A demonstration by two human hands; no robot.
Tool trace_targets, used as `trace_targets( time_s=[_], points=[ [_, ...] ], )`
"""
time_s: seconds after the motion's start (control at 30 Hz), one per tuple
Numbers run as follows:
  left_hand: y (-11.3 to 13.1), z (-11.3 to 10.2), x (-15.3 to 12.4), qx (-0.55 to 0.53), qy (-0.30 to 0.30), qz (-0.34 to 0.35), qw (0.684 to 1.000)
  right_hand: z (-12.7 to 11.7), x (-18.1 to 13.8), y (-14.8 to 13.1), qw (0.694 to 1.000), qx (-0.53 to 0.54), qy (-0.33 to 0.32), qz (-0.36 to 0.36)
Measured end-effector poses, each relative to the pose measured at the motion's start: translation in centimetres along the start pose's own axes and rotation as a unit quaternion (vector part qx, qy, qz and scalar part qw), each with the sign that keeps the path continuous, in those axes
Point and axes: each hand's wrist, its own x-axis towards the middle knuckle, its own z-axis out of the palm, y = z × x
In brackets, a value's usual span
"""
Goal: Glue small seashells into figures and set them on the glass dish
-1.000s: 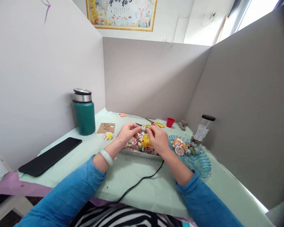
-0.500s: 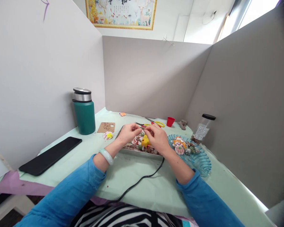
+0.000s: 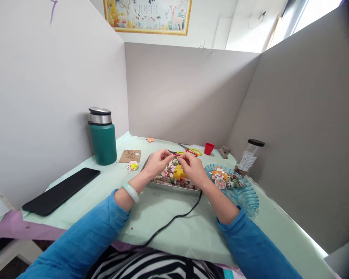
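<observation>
Above a shallow metal-edged tray (image 3: 174,186) of shells and pebbles, both of my hands are pinched close together. My left hand (image 3: 158,162) has thumb and forefinger pressed together. Facing it, my right hand (image 3: 192,167) is in a similar pinch. Whatever sits between the fingertips is too small to make out. Just below them in the tray lie a yellow piece (image 3: 179,172) and a greenish round shell (image 3: 175,162). A black cord (image 3: 174,219) runs from the tray's right side towards my lap.
A green flask (image 3: 102,141) and a black phone-like slab (image 3: 62,190) are on the left. Behind the tray are scissors (image 3: 195,151) and a red cup (image 3: 209,148). To the right, a blue glass plate (image 3: 251,201) holds shells beside a clear jar (image 3: 248,159).
My hands stay pinched over the tray, the fingertips slightly further apart. The whole view has shifted very slightly.
</observation>
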Motion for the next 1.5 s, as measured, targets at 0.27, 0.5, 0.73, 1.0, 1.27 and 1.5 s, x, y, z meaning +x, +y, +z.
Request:
trace_targets(
  time_s=[0.27, 0.5, 0.73, 1.0, 1.27, 1.5],
  points=[
    [1.0, -0.2, -0.3, -0.151, -0.066, -0.062, 0.984, -0.1, 0.1, -0.7, 0.97, 0.202, 0.022, 0.135],
    [1.3, -0.3, -0.4, -0.176, -0.084, -0.067, 0.978, 0.0, 0.0, -1.1, 0.955, 0.248, 0.016, 0.162],
    [1.0, -0.2, -0.4, -0.151, -0.084, -0.068, 0.983, 0.1, 0.0, -1.2, 0.948, 0.269, 0.015, 0.169],
    [1.0, -0.1, -0.3, -0.164, -0.072, -0.077, 0.981, 0.4, -0.1, -0.9, 0.95, 0.265, 0.022, 0.164],
    [0.9, 0.1, -0.3, -0.16, -0.064, -0.075, 0.982, 0.7, -0.1, -0.5, 0.952, 0.252, 0.028, 0.17],
    [0.8, 0.2, -0.3, -0.15, -0.067, -0.073, 0.984, 0.8, 0.0, -0.2, 0.954, 0.248, 0.028, 0.167]
  ],
)
